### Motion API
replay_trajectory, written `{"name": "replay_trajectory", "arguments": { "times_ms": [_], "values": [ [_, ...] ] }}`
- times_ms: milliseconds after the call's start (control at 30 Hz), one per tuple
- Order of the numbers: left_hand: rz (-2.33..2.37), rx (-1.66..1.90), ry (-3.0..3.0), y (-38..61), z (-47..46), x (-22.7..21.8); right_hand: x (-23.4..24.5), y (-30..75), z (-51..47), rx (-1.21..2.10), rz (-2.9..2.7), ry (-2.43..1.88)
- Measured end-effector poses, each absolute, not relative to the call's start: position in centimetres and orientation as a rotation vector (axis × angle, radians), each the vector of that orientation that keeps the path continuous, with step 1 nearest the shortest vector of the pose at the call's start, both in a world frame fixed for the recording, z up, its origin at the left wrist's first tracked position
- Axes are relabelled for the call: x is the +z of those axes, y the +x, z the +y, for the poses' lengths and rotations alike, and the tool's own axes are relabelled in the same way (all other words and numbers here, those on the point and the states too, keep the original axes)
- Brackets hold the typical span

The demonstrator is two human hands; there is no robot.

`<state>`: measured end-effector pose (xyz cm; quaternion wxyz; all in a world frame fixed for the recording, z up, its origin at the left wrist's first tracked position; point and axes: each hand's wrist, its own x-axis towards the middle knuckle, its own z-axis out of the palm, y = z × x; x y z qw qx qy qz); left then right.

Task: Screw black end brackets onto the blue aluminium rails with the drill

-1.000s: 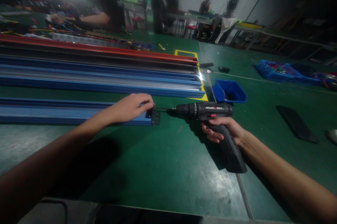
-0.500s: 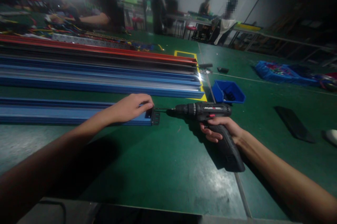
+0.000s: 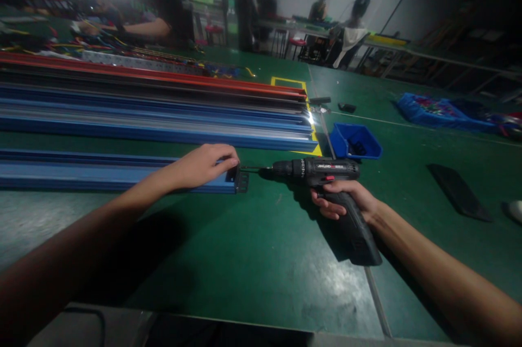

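A cordless drill [image 3: 330,170] is in my right hand [image 3: 346,200], its body level and its long bit pointing left. The bit's tip meets a black end cap [image 3: 242,181] at the right end of a blue metal profile [image 3: 101,170]. My left hand [image 3: 207,165] lies over that end, fingers bent and gripping the profile and cap from above. Whether a screw sits at the bit's tip is hidden by my left fingers and too small to tell.
Behind lie more blue, black and red profiles [image 3: 163,86], their ends inside a yellow marked frame. A blue bin [image 3: 354,140] with dark parts stands behind the drill. A black flat object [image 3: 459,192] lies right. Across the green table [image 3: 253,260], a person [image 3: 150,15] handles wires.
Almost nothing differs. The view has shifted very slightly; both hands, the drill and the blue profile keep their places relative to each other.
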<state>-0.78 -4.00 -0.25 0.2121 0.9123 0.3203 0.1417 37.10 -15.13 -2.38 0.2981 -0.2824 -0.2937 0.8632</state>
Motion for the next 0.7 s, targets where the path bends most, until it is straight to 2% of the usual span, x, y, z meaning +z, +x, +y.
{"name": "replay_trajectory", "arguments": {
  "times_ms": [700],
  "values": [
    [0.899,0.395,2.527,-0.79,-4.06,-0.24,-2.13,36.92,-15.35,2.259,-0.799,-0.807]
  ]
}}
